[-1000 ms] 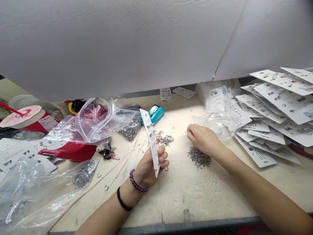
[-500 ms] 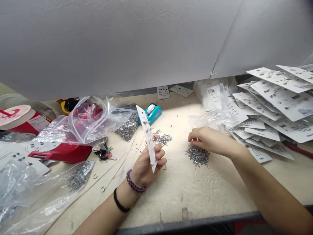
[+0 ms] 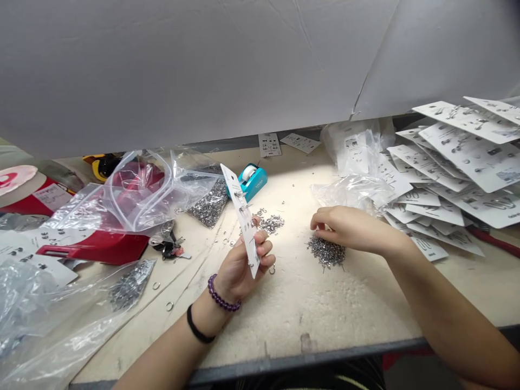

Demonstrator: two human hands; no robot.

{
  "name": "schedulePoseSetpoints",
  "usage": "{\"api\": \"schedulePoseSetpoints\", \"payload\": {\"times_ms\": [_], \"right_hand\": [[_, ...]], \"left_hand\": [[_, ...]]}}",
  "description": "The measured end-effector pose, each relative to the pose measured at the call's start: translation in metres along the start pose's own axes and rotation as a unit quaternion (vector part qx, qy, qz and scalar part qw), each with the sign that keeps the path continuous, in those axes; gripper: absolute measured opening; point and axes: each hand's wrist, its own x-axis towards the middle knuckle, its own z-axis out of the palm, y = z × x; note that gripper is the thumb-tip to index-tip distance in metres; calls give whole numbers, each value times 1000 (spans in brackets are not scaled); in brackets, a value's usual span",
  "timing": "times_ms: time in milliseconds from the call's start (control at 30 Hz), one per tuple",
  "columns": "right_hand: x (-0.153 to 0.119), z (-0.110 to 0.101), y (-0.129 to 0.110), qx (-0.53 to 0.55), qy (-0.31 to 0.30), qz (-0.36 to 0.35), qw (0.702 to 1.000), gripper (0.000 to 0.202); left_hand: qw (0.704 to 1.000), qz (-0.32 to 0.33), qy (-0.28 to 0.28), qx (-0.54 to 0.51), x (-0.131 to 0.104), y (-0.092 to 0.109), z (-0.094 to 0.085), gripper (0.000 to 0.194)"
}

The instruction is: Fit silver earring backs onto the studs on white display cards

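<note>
My left hand (image 3: 239, 268) holds a white earring card (image 3: 240, 219) upright and nearly edge-on, fingers wrapped round its lower part; small metal pieces stick out of its face. My right hand (image 3: 339, 227) rests at the top of a pile of small silver pieces (image 3: 327, 253), its fingers bent close together; whatever is between the fingertips is too small to make out. Behind the card lies a smaller heap of silver pieces (image 3: 271, 223), beside a teal tape dispenser (image 3: 254, 181).
Many filled cards (image 3: 467, 157) are stacked at the right, beside clear plastic bags (image 3: 351, 189). Zip bags (image 3: 138, 200), a red scoop (image 3: 97, 246), keys (image 3: 168, 242) and loose rings (image 3: 169, 306) lie at the left. A grey panel (image 3: 203, 70) hangs over the back.
The whole view has shifted slightly, moving most things up and a little left in the picture. My left hand still holds the card, and my right hand remains at the pile.
</note>
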Motion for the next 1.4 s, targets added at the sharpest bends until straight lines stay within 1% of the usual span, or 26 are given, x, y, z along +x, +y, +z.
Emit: {"api": "schedulePoseSetpoints", "payload": {"times_ms": [67, 167, 300, 367, 467, 533, 600, 733, 933, 1033, 1167, 1400], "right_hand": [[2, 0, -5, -4, -11, -15, 1000, 15], [3, 3, -12, -37, -36, -8, 999, 12], [3, 5, -14, -65, -23, -3, 998, 20], [3, 4, -11, -39, -8, 4, 999, 19], [5, 2, -7, 45, 10, 13, 999, 18], [8, 2, -4, 108, 19, 9, 994, 17], [11, 4, -2, 148, 28, 13, 989, 16], [16, 7, 1, 170, 52, 52, 983, 15], [20, 13, 3, 185, 86, 55, 977, 15], [23, 18, 4, 167, 99, 44, 980, 18], [24, 23, 7, 95, 125, 50, 986, 21], [24, 22, 8, 57, 143, 57, 987, 23]], "left_hand": [[1000, 0, -3, 4, 0, 0, 1, 34], [1000, 2, -4, 0, -1, 0, 1, 33], [1000, 2, 3, -6, -1, -1, 1, 34], [1000, 2, 7, -4, -1, -2, 1, 32], [1000, -1, 7, -5, -1, -3, -1, 31], [1000, -3, 5, -10, -1, -2, -1, 31], [1000, -5, 4, -14, -1, -2, -2, 30], [1000, -10, 6, -20, 0, -2, -2, 30], [999, -22, 16, -23, 0, -3, -3, 33], [999, -19, 13, -25, 1, -3, -3, 30], [999, -19, 14, -27, 1, -2, -3, 30], [999, -19, 20, -31, 1, -3, -3, 32]]}}
